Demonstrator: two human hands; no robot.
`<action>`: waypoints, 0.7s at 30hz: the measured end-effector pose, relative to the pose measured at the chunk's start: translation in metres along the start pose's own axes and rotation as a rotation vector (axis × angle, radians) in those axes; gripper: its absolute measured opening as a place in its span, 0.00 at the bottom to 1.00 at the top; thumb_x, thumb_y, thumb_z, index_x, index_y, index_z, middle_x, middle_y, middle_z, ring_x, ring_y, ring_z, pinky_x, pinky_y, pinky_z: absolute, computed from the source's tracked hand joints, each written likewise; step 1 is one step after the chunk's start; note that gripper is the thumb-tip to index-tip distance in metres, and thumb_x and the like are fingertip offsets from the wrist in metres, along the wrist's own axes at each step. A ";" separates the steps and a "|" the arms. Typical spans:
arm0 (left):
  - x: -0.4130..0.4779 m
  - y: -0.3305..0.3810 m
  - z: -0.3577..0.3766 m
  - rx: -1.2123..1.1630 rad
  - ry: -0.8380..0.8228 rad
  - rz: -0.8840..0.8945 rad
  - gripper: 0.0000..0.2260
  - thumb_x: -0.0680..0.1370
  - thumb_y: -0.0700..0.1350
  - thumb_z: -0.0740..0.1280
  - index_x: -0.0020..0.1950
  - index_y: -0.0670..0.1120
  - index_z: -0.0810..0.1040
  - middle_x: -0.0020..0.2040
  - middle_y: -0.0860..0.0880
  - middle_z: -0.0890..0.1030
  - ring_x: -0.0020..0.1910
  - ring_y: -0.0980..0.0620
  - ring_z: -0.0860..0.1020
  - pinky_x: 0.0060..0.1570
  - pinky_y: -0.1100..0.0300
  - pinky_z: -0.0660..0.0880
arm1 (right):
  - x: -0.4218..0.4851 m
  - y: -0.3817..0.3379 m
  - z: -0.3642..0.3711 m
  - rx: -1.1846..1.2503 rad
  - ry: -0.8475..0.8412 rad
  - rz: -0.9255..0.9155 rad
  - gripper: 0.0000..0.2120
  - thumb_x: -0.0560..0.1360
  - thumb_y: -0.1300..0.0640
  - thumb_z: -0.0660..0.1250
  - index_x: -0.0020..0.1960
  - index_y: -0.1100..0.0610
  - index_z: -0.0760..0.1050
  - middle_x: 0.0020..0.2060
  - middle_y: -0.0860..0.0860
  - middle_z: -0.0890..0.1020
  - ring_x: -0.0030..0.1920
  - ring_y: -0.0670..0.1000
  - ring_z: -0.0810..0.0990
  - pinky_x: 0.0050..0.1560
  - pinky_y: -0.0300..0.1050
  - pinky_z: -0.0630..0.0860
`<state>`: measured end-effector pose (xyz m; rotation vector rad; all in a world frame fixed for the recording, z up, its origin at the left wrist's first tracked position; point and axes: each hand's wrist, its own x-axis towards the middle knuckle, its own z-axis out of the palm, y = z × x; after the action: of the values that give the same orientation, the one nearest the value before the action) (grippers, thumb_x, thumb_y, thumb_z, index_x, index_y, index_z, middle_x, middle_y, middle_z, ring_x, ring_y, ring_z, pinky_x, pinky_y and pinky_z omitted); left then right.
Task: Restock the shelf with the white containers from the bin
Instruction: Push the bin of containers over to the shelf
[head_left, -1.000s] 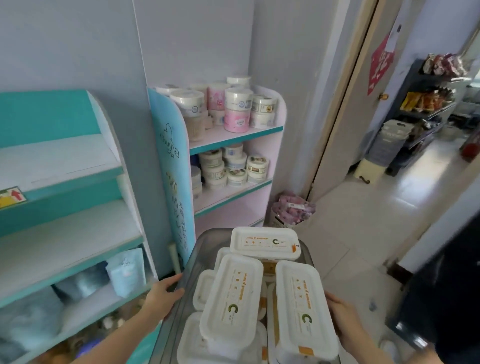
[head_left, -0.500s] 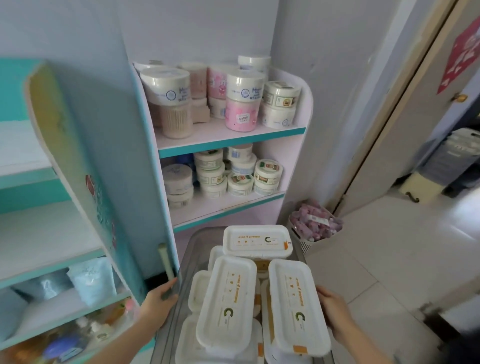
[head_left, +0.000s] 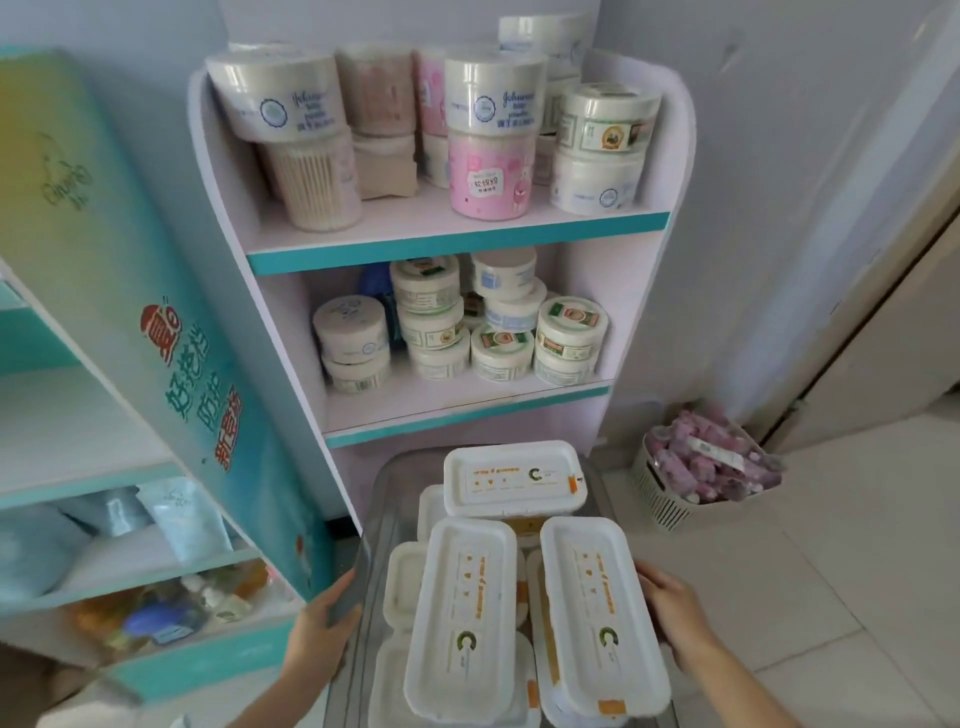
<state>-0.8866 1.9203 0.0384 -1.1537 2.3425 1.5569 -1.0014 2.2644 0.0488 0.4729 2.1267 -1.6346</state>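
Left hand (head_left: 317, 639) grips the left rim of the grey bin (head_left: 379, 493), white containers (head_left: 462, 618) lie heaped loose inside before the shelf (head_left: 457, 239), and right hand (head_left: 675, 618) clasps the right side; recommend holding it level and grounding it before unloading.
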 end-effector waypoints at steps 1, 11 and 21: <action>0.000 -0.005 0.006 0.002 0.006 -0.018 0.22 0.76 0.33 0.63 0.69 0.45 0.71 0.23 0.39 0.77 0.19 0.51 0.65 0.21 0.64 0.67 | 0.007 0.004 -0.002 -0.013 -0.017 0.004 0.11 0.76 0.62 0.62 0.53 0.55 0.81 0.37 0.53 0.86 0.29 0.47 0.83 0.23 0.35 0.73; -0.013 -0.006 0.037 0.038 0.018 -0.074 0.23 0.79 0.33 0.59 0.73 0.47 0.63 0.63 0.24 0.69 0.44 0.31 0.75 0.59 0.37 0.71 | 0.044 0.033 -0.010 -0.027 -0.112 -0.001 0.11 0.78 0.58 0.60 0.57 0.51 0.77 0.41 0.56 0.85 0.36 0.57 0.84 0.32 0.46 0.79; -0.029 -0.004 0.032 0.179 -0.102 -0.148 0.24 0.81 0.39 0.56 0.76 0.51 0.54 0.60 0.37 0.74 0.33 0.56 0.70 0.32 0.68 0.71 | 0.028 0.029 -0.013 -0.208 -0.196 0.015 0.20 0.79 0.52 0.58 0.70 0.50 0.64 0.60 0.54 0.78 0.54 0.54 0.80 0.50 0.53 0.80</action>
<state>-0.8736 1.9612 0.0337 -1.1487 2.2230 1.2963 -1.0122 2.2850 0.0136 0.2517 2.1094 -1.3705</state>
